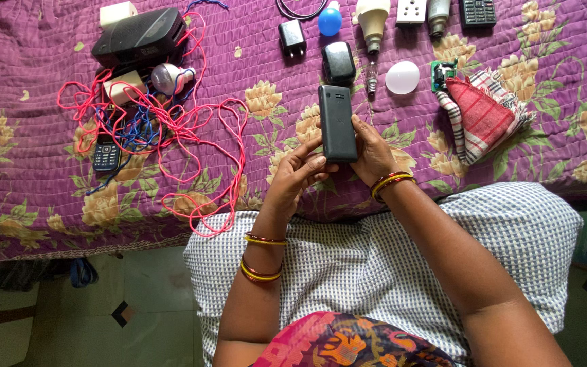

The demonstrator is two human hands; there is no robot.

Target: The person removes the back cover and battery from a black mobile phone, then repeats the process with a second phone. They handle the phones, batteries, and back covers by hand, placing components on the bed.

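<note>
— Where is the dark phone (pixel 337 123)?

— Centre of the frame, upright, back toward the camera, over the purple quilt (pixel 49 197). Both hands clasp its lower end; most of its body rises above the grip.

— How do the hands sit?

— The right hand (pixel 374 155) wraps the lower right edge, fingers closed on it. The left hand (pixel 296 174) presses fingertips against the lower left edge.

— Anything near?

— A black adapter (pixel 338 63) just above the phone; tangled pink wire (pixel 171 129) at left; a folded red checked cloth (pixel 480 115) at right.
</note>
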